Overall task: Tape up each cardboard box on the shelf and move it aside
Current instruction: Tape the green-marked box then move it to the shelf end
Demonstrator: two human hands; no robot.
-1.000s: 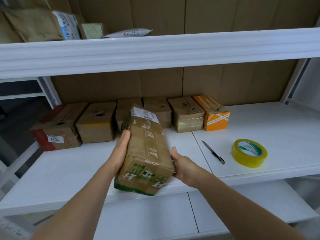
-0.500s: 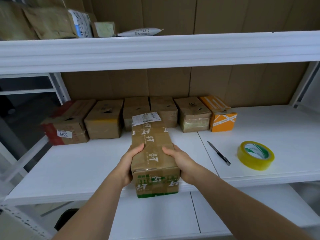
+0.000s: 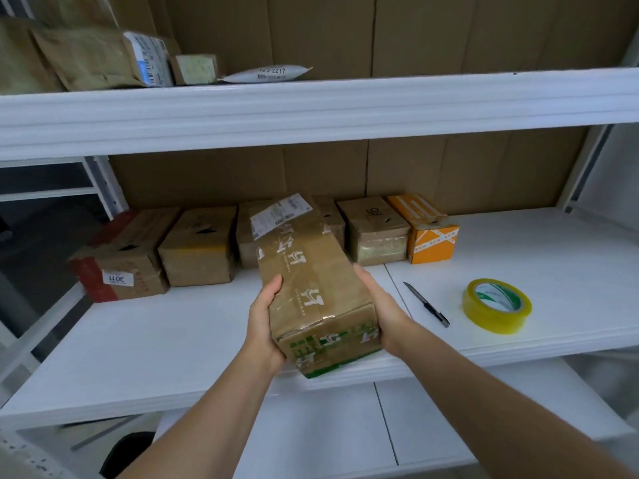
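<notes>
Left hand (image 3: 264, 321) and right hand (image 3: 382, 314) clamped on the long sides of a taped brown cardboard box with green print (image 3: 313, 288), fingers wrapped underneath, mostly hidden. Held tilted over the white shelf's (image 3: 166, 340) front edge, blocking part of the row of brown boxes (image 3: 198, 245) at 12 o'clock. Black utility knife (image 3: 427, 304) and yellow tape roll (image 3: 497, 304) at 3 o'clock. Label text unreadable.

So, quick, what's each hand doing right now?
Left hand: holding the left side of the taped cardboard box.
Right hand: holding the box's right side.
</notes>
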